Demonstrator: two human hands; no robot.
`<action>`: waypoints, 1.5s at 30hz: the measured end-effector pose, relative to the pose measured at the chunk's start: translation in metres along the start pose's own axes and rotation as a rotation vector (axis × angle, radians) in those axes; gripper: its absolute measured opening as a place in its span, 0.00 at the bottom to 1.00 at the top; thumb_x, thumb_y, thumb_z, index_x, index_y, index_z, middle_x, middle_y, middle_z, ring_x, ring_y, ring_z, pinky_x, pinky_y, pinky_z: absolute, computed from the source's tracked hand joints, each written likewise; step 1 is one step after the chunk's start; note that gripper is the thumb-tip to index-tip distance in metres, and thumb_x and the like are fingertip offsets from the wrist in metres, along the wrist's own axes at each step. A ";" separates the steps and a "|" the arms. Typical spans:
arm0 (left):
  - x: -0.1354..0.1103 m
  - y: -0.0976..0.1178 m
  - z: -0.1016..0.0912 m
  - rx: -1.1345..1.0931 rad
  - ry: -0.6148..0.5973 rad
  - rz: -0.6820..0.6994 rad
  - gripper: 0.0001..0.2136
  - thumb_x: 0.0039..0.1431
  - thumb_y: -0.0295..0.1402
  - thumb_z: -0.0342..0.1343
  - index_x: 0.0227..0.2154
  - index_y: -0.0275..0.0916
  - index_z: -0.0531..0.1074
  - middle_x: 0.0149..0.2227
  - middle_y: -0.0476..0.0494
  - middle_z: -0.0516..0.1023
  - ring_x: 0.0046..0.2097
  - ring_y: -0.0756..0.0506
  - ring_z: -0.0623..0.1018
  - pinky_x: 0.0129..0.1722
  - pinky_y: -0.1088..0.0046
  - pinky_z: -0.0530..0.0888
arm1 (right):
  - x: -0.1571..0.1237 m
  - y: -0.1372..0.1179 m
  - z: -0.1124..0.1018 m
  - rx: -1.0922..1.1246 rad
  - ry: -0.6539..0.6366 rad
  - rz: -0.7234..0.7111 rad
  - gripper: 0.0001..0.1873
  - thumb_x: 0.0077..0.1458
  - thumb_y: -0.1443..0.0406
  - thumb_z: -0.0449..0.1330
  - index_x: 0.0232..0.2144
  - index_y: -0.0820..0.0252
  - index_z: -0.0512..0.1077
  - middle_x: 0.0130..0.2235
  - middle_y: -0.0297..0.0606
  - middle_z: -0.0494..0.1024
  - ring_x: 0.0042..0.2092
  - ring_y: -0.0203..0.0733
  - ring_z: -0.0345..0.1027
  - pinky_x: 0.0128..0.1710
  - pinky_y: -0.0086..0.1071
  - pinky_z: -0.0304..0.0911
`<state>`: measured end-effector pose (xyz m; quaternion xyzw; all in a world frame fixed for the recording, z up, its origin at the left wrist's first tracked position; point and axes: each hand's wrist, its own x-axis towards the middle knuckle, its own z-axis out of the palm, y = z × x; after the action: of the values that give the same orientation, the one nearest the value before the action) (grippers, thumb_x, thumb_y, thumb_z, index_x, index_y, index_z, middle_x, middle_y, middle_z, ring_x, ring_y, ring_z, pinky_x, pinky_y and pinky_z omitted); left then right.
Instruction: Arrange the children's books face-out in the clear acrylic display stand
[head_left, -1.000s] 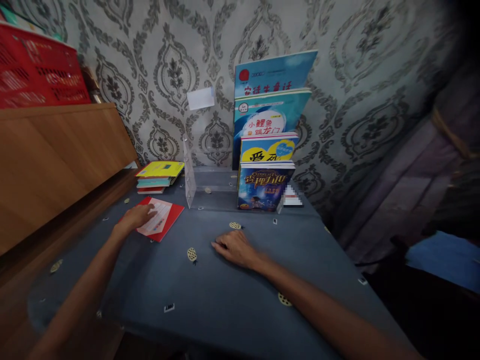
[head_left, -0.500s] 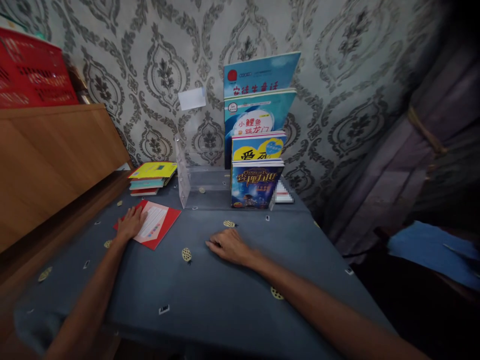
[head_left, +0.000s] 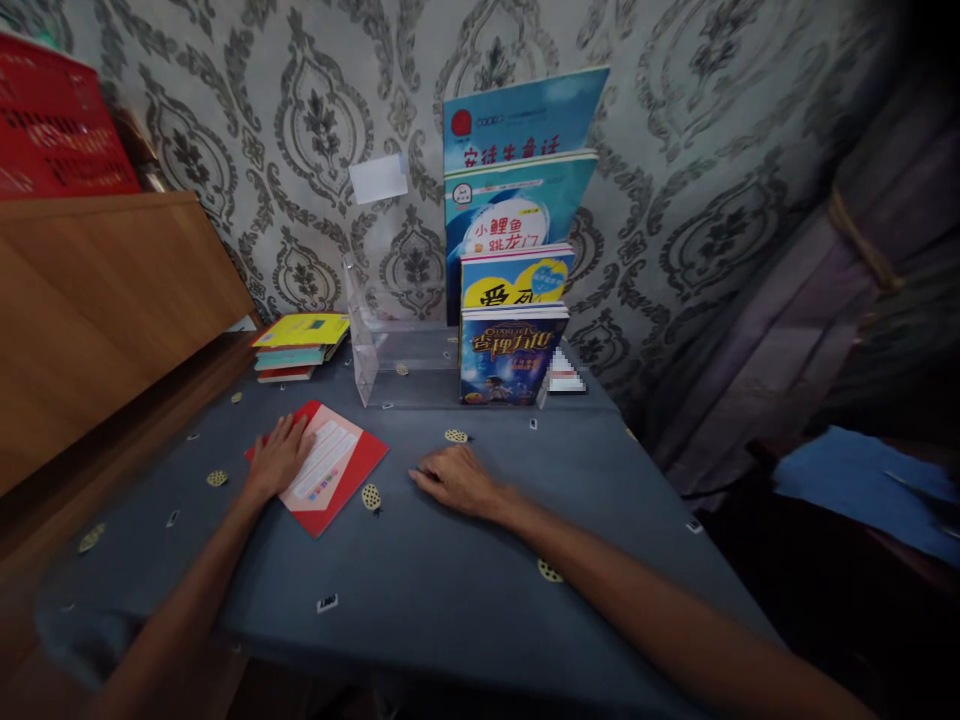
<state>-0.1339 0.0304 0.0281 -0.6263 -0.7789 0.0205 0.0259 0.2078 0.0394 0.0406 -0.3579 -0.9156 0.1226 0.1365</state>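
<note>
My left hand (head_left: 280,456) lies flat, fingers stretched out, on the left part of a red booklet (head_left: 330,470) with a white panel on its cover. The booklet rests on the dark blue tablecloth (head_left: 450,560). Palm down on the cloth to the right of the booklet is my right hand (head_left: 452,478), fingers loosely extended and holding nothing. Behind the hands, a clear acrylic book stand (head_left: 375,345) holds several upright books (head_left: 512,270) at its right end. To the stand's left is a small stack of books (head_left: 298,345) with a yellow one on top.
A wooden cabinet (head_left: 105,290) runs along the left, with a red crate (head_left: 52,130) on top. Patterned wallpaper backs the table. A curtain (head_left: 810,300) hangs at the right, and something blue (head_left: 862,485) lies below it. The table's front edge is near me.
My left hand has slid the red booklet toward me and to the right, closer to my right hand. The right hand has stayed in place on the cloth.
</note>
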 end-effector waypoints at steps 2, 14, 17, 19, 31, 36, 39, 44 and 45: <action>-0.008 0.008 0.002 -0.008 0.021 0.046 0.30 0.72 0.45 0.29 0.70 0.39 0.54 0.73 0.36 0.51 0.73 0.37 0.51 0.67 0.44 0.56 | 0.000 0.002 0.003 0.023 0.054 0.006 0.21 0.67 0.62 0.55 0.23 0.62 0.74 0.24 0.37 0.76 0.26 0.34 0.60 0.30 0.33 0.41; -0.043 0.053 0.005 -0.029 0.103 0.322 0.26 0.73 0.43 0.36 0.69 0.40 0.57 0.72 0.37 0.54 0.73 0.38 0.54 0.67 0.46 0.58 | 0.000 0.006 0.009 0.133 0.281 -0.045 0.16 0.66 0.64 0.56 0.25 0.60 0.71 0.27 0.35 0.76 0.29 0.36 0.65 0.32 0.30 0.49; -0.048 0.069 0.006 -0.056 0.121 0.433 0.26 0.73 0.44 0.37 0.68 0.42 0.58 0.72 0.37 0.55 0.72 0.38 0.55 0.67 0.47 0.58 | -0.001 0.007 0.011 0.155 0.342 -0.080 0.11 0.65 0.66 0.56 0.29 0.60 0.72 0.30 0.37 0.77 0.32 0.37 0.67 0.34 0.30 0.54; -0.049 0.083 0.005 -0.080 0.125 0.506 0.25 0.73 0.44 0.37 0.68 0.43 0.58 0.72 0.37 0.55 0.72 0.38 0.55 0.67 0.46 0.57 | -0.001 0.008 0.012 0.167 0.391 -0.091 0.09 0.65 0.67 0.55 0.31 0.60 0.72 0.33 0.38 0.78 0.35 0.39 0.69 0.36 0.30 0.57; -0.033 0.188 -0.006 -0.243 0.044 0.883 0.25 0.71 0.45 0.45 0.66 0.40 0.62 0.71 0.33 0.55 0.73 0.39 0.53 0.70 0.46 0.52 | -0.028 0.025 0.000 0.150 0.509 -0.139 0.11 0.67 0.66 0.51 0.34 0.58 0.71 0.34 0.41 0.78 0.37 0.42 0.71 0.40 0.33 0.65; -0.025 0.222 -0.009 -0.324 -0.008 0.980 0.23 0.69 0.43 0.49 0.63 0.43 0.65 0.71 0.35 0.55 0.73 0.38 0.54 0.69 0.43 0.52 | -0.048 0.039 -0.011 0.176 0.528 -0.039 0.10 0.66 0.66 0.52 0.34 0.57 0.71 0.36 0.40 0.78 0.39 0.43 0.72 0.41 0.34 0.66; -0.024 0.226 -0.009 -0.432 0.036 0.977 0.20 0.69 0.37 0.50 0.62 0.43 0.67 0.69 0.37 0.62 0.71 0.39 0.60 0.69 0.45 0.54 | -0.052 0.044 -0.011 0.193 0.517 -0.004 0.09 0.66 0.67 0.52 0.36 0.57 0.71 0.38 0.40 0.78 0.41 0.43 0.72 0.43 0.34 0.66; -0.014 0.198 -0.011 -0.591 0.251 0.840 0.17 0.64 0.24 0.46 0.49 0.38 0.76 0.52 0.38 0.80 0.55 0.43 0.77 0.59 0.59 0.70 | -0.052 0.046 -0.007 0.084 0.387 0.085 0.07 0.65 0.68 0.54 0.37 0.59 0.72 0.39 0.41 0.76 0.41 0.44 0.69 0.41 0.35 0.63; -0.010 0.190 -0.013 -0.599 0.277 0.789 0.17 0.62 0.23 0.46 0.46 0.37 0.77 0.47 0.39 0.81 0.50 0.43 0.78 0.55 0.61 0.73 | -0.051 0.046 -0.006 0.066 0.367 0.091 0.07 0.65 0.68 0.54 0.37 0.59 0.72 0.39 0.41 0.76 0.42 0.44 0.68 0.41 0.35 0.62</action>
<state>0.0545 0.0612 0.0283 -0.8493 -0.4442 -0.2786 -0.0614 0.2748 0.0374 0.0234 -0.4106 -0.8536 0.0912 0.3074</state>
